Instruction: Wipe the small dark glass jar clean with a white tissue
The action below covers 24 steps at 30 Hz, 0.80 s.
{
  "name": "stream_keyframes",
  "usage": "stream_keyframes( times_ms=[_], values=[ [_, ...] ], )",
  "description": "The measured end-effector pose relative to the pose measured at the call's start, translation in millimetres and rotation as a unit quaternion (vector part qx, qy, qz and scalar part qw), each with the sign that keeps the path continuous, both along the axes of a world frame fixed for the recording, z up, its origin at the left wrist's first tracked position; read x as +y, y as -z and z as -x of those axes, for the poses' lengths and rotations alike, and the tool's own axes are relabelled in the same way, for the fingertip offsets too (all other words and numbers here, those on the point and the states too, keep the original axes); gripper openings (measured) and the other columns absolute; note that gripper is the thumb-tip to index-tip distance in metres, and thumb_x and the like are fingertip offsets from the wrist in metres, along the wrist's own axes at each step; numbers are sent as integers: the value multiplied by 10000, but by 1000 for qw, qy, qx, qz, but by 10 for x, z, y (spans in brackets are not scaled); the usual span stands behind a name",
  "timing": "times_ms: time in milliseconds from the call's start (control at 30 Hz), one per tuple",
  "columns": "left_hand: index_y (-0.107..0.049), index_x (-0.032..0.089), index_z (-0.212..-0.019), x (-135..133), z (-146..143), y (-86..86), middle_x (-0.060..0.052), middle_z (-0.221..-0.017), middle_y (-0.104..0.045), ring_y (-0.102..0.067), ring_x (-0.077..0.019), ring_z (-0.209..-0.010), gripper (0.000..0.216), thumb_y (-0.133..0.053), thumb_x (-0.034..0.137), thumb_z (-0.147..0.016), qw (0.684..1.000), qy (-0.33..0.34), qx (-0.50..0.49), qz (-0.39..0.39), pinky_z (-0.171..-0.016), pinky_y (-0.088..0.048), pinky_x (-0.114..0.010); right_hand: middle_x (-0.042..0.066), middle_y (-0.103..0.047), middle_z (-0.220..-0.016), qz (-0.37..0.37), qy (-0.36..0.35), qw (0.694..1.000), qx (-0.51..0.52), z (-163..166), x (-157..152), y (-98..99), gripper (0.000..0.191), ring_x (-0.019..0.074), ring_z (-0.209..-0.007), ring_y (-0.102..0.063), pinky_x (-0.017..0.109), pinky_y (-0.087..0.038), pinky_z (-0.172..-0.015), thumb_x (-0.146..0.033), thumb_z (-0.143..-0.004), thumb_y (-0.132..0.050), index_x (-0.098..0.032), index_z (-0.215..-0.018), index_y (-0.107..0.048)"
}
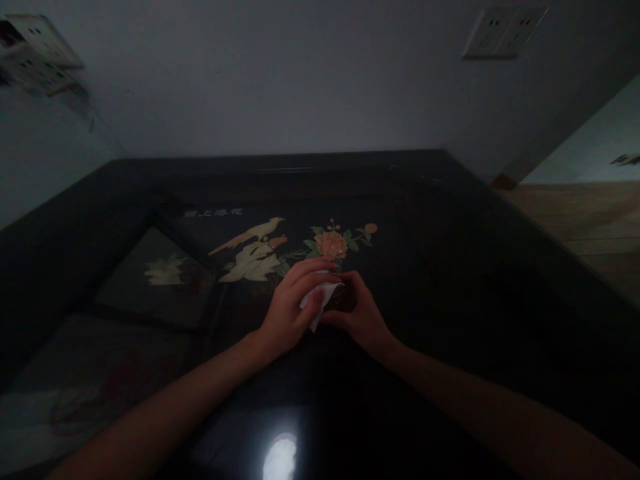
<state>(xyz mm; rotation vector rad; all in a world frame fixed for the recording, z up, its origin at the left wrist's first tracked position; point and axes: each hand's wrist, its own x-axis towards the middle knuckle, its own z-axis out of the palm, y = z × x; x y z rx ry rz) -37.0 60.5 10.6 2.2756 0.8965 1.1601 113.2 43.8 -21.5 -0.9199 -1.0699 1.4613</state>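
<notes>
My left hand (287, 308) is closed on a white tissue (327, 291), its fingers curled over the top. The tissue is pressed against a small dark reddish-brown object (344, 301), whose kind I cannot make out in the dim light. From the other side my right hand (369, 323) grips this object between thumb and curved fingers. Both hands meet just over the middle of a glossy black table (400, 373). Right behind them, the table top carries a decoration with an orange flower (331, 245) and a pale bird (265, 229).
A grey wall (280, 87) stands behind the table's far edge. Wall sockets (506, 32) are at the upper right, and a socket panel (43, 37) is at the upper left. Wooden flooring (590, 213) shows at right. A bright lamp reflection shines on the near table top.
</notes>
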Motion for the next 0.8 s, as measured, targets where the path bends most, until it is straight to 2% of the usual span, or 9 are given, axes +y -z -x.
stream_keyframes(
  times_ms=[133, 200, 300, 400, 467, 533, 600, 700, 800],
  values=[
    [-665, 181, -967, 11, -25, 57, -98, -1170, -631, -569, -224, -1108, 390, -326, 371, -946, 979, -30, -121, 161, -962, -440, -392, -18, -619, -855, 24, -4, 1000, -4, -16, 1, -11, 616, 179, -809, -617, 334, -520, -723, -340, -467, -885, -248, -916, -473],
    [-664, 186, -966, 23, -54, 99, -90, -1134, -658, -614, -228, -1034, 418, -319, 419, -936, 941, -48, -198, 271, -893, -489, -380, -8, -629, -896, 32, -14, 999, 6, -20, 3, -1, 630, 190, -835, -628, 349, -526, -741, -342, -458, -888, -257, -922, -471],
    [-650, 180, -1018, 34, -125, 126, -80, -1010, -708, -662, -230, -918, 415, -342, 434, -908, 861, -64, -289, 415, -795, -533, -367, 0, -627, -951, 33, -33, 998, 29, -21, 6, 17, 632, 199, -886, -630, 365, -526, -788, -357, -453, -889, -262, -923, -476],
    [-657, 151, -989, 21, -196, 110, -88, -924, -723, -679, -230, -872, 472, -300, 447, -899, 806, -56, -332, 487, -765, -546, -358, 4, -619, -972, 27, -37, 998, 41, -14, 8, 24, 613, 204, -920, -625, 375, -518, -822, -379, -468, -884, -259, -918, -484],
    [-654, 143, -975, -3, -219, 99, -93, -902, -725, -683, -230, -862, 512, -259, 461, -905, 795, -52, -341, 499, -761, -547, -354, 4, -618, -966, 25, -37, 998, 41, -5, 9, 24, 617, 208, -924, -623, 378, -515, -826, -391, -465, -885, -261, -917, -486],
    [-642, 147, -991, -38, -215, 97, -95, -938, -722, -680, -230, -875, 511, -250, 465, -914, 809, -69, -342, 474, -769, -544, -358, 0, -618, -949, 26, -37, 998, 42, 2, 9, 23, 638, 208, -909, -623, 374, -514, -817, -400, -444, -891, -263, -917, -486],
    [-632, 158, -1006, -74, -187, 99, -95, -1036, -702, -661, -229, -935, 467, -283, 455, -924, 854, -93, -320, 400, -818, -527, -367, -6, -618, -922, 30, -36, 998, 42, 4, 9, 19, 652, 200, -881, -625, 363, -512, -801, -404, -429, -896, -261, -916, -487],
    [-637, 177, -993, -106, -121, 94, -91, -1204, -627, -582, -223, -1098, 391, -320, 399, -944, 945, -101, -221, 218, -952, -451, -390, -12, -614, -885, 31, -26, 999, 34, -2, 9, 9, 639, 189, -845, -620, 351, -508, -781, -413, -446, -890, -256, -919, -489],
    [-628, 190, -1037, -91, -56, 80, -90, -1229, -604, -485, -220, -1223, 330, -326, 294, -953, 993, -54, -99, 39, -1035, -366, -426, -25, -596, -823, 21, -18, 999, 18, -8, 8, -3, 614, 182, -797, -605, 345, -504, -755, -418, -465, -881, -255, -904, -482]
  ],
)
